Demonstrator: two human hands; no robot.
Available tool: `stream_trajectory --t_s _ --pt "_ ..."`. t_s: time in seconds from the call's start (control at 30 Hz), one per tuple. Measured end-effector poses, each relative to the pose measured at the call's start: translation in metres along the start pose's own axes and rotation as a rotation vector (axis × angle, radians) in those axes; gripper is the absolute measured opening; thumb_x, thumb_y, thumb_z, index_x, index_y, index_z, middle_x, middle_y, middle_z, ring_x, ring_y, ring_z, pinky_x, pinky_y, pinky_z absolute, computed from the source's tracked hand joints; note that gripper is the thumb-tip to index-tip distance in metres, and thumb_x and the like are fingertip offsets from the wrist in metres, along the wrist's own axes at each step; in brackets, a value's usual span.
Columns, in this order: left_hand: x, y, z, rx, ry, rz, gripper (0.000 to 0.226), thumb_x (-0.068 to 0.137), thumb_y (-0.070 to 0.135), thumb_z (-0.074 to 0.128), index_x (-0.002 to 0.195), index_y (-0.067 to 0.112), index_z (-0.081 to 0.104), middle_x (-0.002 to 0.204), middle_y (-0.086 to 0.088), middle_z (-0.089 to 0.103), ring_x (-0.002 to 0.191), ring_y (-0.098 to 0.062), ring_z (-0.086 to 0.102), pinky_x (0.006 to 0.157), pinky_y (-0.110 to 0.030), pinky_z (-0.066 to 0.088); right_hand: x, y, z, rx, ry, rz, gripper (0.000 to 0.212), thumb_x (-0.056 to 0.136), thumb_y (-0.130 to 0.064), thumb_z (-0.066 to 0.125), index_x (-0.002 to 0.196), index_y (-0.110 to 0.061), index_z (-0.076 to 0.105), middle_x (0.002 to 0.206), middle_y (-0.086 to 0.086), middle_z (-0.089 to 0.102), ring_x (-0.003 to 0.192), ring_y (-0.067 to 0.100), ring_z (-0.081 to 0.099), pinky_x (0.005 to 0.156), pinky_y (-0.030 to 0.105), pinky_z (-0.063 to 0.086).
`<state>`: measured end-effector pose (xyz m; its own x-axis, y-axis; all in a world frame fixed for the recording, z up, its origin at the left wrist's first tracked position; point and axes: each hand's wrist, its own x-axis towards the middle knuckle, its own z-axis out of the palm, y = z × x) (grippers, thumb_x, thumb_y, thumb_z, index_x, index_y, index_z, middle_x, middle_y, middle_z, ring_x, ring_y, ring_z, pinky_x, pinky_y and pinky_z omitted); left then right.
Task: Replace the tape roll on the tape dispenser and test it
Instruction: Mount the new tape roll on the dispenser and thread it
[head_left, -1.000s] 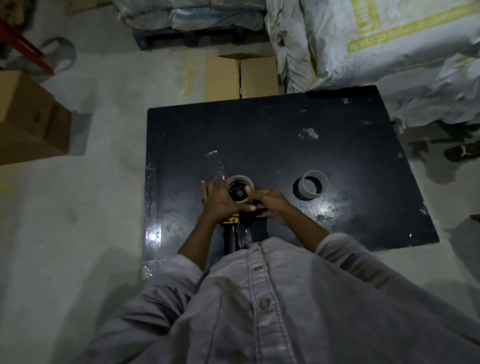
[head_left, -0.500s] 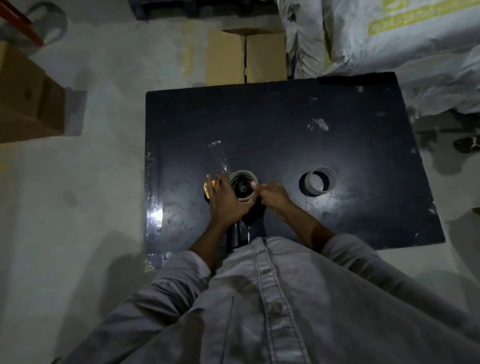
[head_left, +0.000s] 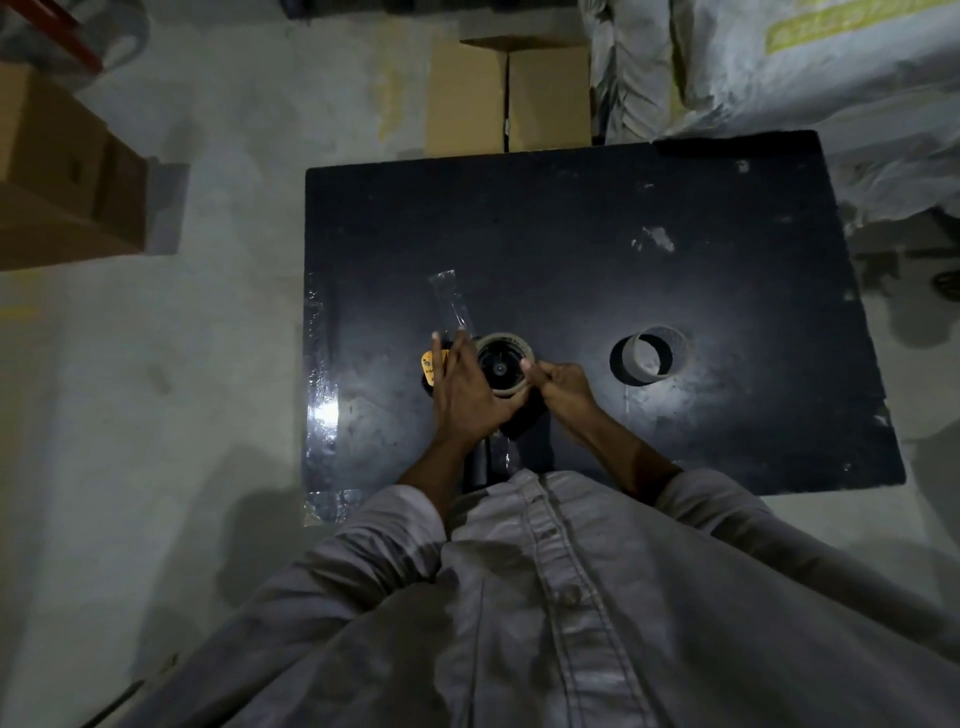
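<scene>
From where I stand, the swap looks mostly done. A tape roll (head_left: 506, 387) sits on the black hub of the tape dispenser (head_left: 514, 423), which lies on its side on the dark bench (head_left: 571, 234) with its handle (head_left: 482, 462) pointing back at the person's shirt. The left hand (head_left: 462, 400) lies over the dispenser with its fingers straight. It is a wide, flat grip that presses the tool down rather than closing round it, and the fingertips reach an orange part (head_left: 428, 361) of the dispenser just beyond them. The right hand (head_left: 563, 387) is curled tight, a narrow grip with the thumb tip on the roll's rim. I cannot tell whether it pinches only the rim or already has the loose end of the tape. Well off to the outer side of the right grip stands a bare cardboard core (head_left: 652, 356), which I take for the spent roll, already off and set aside. Just past the left fingertips a strip of clear tape (head_left: 449, 301) lies stuck to the bench. By my reckoning, what is left is to seat the roll fully, lead the tape end through the roller and past the blade, then pull and cut a length to test it. None of the threading shows as done from here.
</scene>
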<state>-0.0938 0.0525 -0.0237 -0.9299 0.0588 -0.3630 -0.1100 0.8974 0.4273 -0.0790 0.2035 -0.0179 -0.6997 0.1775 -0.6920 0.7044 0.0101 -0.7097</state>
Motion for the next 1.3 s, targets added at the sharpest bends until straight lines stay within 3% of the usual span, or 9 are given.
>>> stream_trajectory --t_s 0.13,0.23,0.3,0.37,0.43,0.6,0.83,1.07,1.3 --pt "-0.004 0.004 -0.007 -0.004 0.02 -0.013 0.131 0.085 0.077 0.076 0.174 -0.001 0.019 0.18 -0.015 0.031 0.176 -0.034 -0.008 0.145 -0.046 -0.001 -0.004 -0.006 0.001 -0.086 0.035 -0.016 0.039 0.113 -0.036 0.066 0.109 -0.001 0.082 0.106 0.022 0.08 0.099 0.023 0.07 0.101 0.047 0.061" --pt "-0.009 0.008 -0.011 0.017 0.02 -0.013 0.131 0.086 0.079 0.074 0.174 -0.002 0.019 0.181 -0.016 0.028 0.176 -0.036 -0.006 0.144 -0.048 -0.002 -0.006 -0.02 0.007 0.045 0.089 0.086 0.074 0.116 -0.063 0.038 0.103 -0.002 0.077 0.102 0.017 0.075 0.096 0.027 0.07 0.098 0.045 0.056" --pt "-0.011 0.011 -0.01 0.052 0.017 0.008 0.129 0.087 0.082 0.071 0.172 -0.001 0.021 0.18 -0.014 0.031 0.177 -0.033 0.002 0.144 -0.047 -0.001 -0.002 -0.037 0.015 0.05 0.156 0.167 0.09 0.114 -0.072 0.019 0.133 -0.003 0.073 0.132 0.023 0.073 0.123 0.036 0.072 0.115 0.046 0.055" --pt "-0.011 0.012 -0.01 0.077 0.025 0.017 0.126 0.088 0.084 0.068 0.171 -0.001 0.025 0.177 -0.013 0.035 0.176 -0.028 0.011 0.144 -0.046 -0.001 0.003 -0.053 0.026 -0.032 0.198 0.192 0.095 0.113 -0.072 0.011 0.163 -0.002 0.051 0.162 0.027 0.057 0.148 0.044 0.06 0.127 0.054 0.047" --pt "-0.011 0.01 -0.012 0.058 0.037 0.013 0.125 0.087 0.081 0.072 0.17 0.0 0.027 0.176 -0.013 0.038 0.175 -0.027 0.013 0.144 -0.047 -0.002 0.009 -0.056 0.037 -0.123 0.211 0.197 0.096 0.113 -0.072 0.007 0.171 -0.003 0.041 0.168 0.027 0.051 0.154 0.045 0.054 0.13 0.056 0.043" --pt "-0.003 -0.002 -0.012 -0.037 0.024 -0.004 0.122 0.079 0.069 0.088 0.168 0.005 0.034 0.174 -0.009 0.042 0.175 -0.028 0.009 0.144 -0.047 0.008 0.021 -0.037 0.051 -0.207 0.303 0.161 0.096 0.115 -0.07 0.008 0.148 -0.003 0.068 0.151 0.025 0.067 0.142 0.043 0.063 0.124 0.056 0.048" --pt "0.003 -0.008 -0.004 -0.11 0.017 -0.017 0.117 0.073 0.061 0.095 0.162 0.006 0.041 0.167 -0.008 0.048 0.175 -0.029 0.012 0.142 -0.047 0.015 0.043 -0.028 0.058 -0.21 0.402 0.197 0.089 0.119 -0.059 0.013 0.145 0.007 0.067 0.152 0.03 0.065 0.144 0.046 0.06 0.126 0.054 0.044" --pt "0.002 -0.008 -0.002 -0.131 0.04 0.013 0.113 0.075 0.058 0.096 0.158 0.002 0.044 0.161 -0.013 0.054 0.166 -0.02 0.019 0.142 -0.051 0.018 0.049 -0.019 0.057 -0.211 0.39 0.18 0.086 0.12 -0.055 0.009 0.142 -0.002 0.074 0.151 0.023 0.068 0.147 0.042 0.059 0.132 0.057 0.034" --pt "0.003 -0.005 -0.004 -0.061 -0.03 -0.029 0.115 0.081 0.057 0.089 0.168 0.007 0.033 0.177 -0.008 0.035 0.176 -0.032 0.004 0.142 -0.05 0.017 0.048 -0.016 0.059 -0.18 0.417 0.128 0.082 0.121 -0.054 0.011 0.139 -0.01 0.077 0.15 0.018 0.072 0.147 0.04 0.059 0.133 0.056 0.031"
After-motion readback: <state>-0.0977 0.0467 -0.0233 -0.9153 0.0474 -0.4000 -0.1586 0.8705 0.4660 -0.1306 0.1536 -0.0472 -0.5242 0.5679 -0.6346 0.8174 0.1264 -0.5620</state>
